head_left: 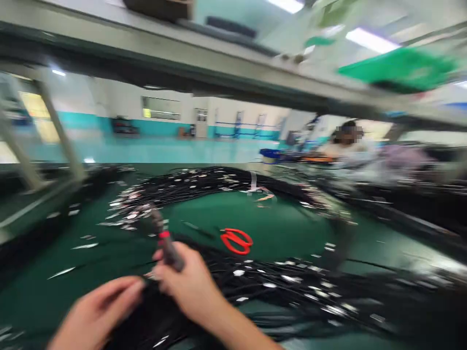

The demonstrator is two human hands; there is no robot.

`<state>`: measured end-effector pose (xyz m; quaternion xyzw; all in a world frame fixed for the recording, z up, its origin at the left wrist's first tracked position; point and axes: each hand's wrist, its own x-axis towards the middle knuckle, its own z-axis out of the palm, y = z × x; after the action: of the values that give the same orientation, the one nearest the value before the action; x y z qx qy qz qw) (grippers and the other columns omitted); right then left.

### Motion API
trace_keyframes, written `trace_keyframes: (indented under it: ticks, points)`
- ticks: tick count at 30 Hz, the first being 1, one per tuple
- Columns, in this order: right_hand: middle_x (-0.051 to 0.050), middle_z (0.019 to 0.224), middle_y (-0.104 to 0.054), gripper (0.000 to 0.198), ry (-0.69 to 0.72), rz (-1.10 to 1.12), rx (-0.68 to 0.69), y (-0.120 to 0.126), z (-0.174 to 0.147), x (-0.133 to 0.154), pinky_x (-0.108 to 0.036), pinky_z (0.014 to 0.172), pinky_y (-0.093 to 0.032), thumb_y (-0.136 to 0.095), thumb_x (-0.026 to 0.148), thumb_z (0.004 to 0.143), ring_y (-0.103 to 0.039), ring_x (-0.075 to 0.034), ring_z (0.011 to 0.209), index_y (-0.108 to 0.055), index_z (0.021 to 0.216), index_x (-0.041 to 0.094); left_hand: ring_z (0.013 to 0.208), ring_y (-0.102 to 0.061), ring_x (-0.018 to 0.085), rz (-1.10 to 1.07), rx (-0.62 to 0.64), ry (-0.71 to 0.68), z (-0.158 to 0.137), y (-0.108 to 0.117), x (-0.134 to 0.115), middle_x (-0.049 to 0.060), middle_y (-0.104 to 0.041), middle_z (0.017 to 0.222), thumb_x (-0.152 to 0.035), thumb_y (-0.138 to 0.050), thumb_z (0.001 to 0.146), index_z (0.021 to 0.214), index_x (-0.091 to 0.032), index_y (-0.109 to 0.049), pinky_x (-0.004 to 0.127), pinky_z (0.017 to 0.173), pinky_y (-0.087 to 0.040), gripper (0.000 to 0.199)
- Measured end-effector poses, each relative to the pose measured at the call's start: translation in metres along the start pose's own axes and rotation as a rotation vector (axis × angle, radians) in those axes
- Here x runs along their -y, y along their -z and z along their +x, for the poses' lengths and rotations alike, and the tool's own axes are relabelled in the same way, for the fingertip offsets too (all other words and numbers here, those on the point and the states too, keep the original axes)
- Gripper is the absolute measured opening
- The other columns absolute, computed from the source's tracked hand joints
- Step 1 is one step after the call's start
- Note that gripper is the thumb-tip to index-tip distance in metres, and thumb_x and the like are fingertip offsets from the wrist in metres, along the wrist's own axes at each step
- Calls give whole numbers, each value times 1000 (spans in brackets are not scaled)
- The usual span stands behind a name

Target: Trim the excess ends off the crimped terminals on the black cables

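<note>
My right hand [189, 282] is closed around a dark grey hand tool with a red band [170, 250]. Its narrow far end points up and away, too blurred to tell its kind. Thumb and fingers of my left hand [105, 306] are pinched together just left of it, at what looks like the pale end of a black cable [150, 275]. Below both hands lies a dark mass of cables [146, 316]. Beyond my right hand, red-handled scissors [237, 241] rest on the green table surface [197, 214].
A curved bundle of black cables [204, 180] with white tags lies at the back, banded by a pale strip [253, 181]. More tagged cables [292, 287] spread to the right. A shelf beam [219, 58] crosses overhead. Another person [346, 146] sits at the far right.
</note>
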<state>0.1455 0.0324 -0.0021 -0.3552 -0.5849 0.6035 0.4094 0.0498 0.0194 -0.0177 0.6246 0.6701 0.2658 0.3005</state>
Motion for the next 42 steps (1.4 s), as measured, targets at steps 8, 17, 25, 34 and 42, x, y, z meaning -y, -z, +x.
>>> trace_keyframes:
  ticks: [8,17,25,34,42]
  points:
    - [5,58,-45,17,-35,-70,66,0,11,-12,-21,45,-36,-54,27,74,-42,-9,48,-49,87,18,53,-41,7,-1052,-10,57,-23,28,35,3,-58,64,-27,-64,70,68,-12,-61,18,50,-30,16]
    - [2,71,-46,11,151,-559,80,20,21,-5,-24,60,-42,-47,28,78,-47,-13,63,-45,87,21,52,-41,7,-1023,-66,71,-20,36,42,3,-58,63,-23,-64,69,64,-12,-62,20,51,-31,13]
    - [-3,90,-57,22,272,-1037,250,56,33,3,-27,64,-45,-43,17,77,-54,-16,74,-49,98,24,52,-41,7,-926,-157,45,-12,45,52,3,-59,67,-26,-63,70,60,-12,-61,21,51,-32,18]
    - [-2,79,-60,19,321,-1184,282,58,33,5,-25,54,-42,-44,19,77,-54,-15,60,-54,93,24,52,-45,9,-847,-223,70,-7,41,57,3,-59,62,-28,-63,68,65,-12,-63,21,51,-35,16]
    - [-4,86,-61,21,399,-1225,300,59,33,5,-28,63,-45,-45,18,76,-58,-17,72,-54,94,23,53,-46,10,-824,-237,55,-6,40,58,3,-60,62,-29,-64,66,63,-13,-63,22,51,-37,16]
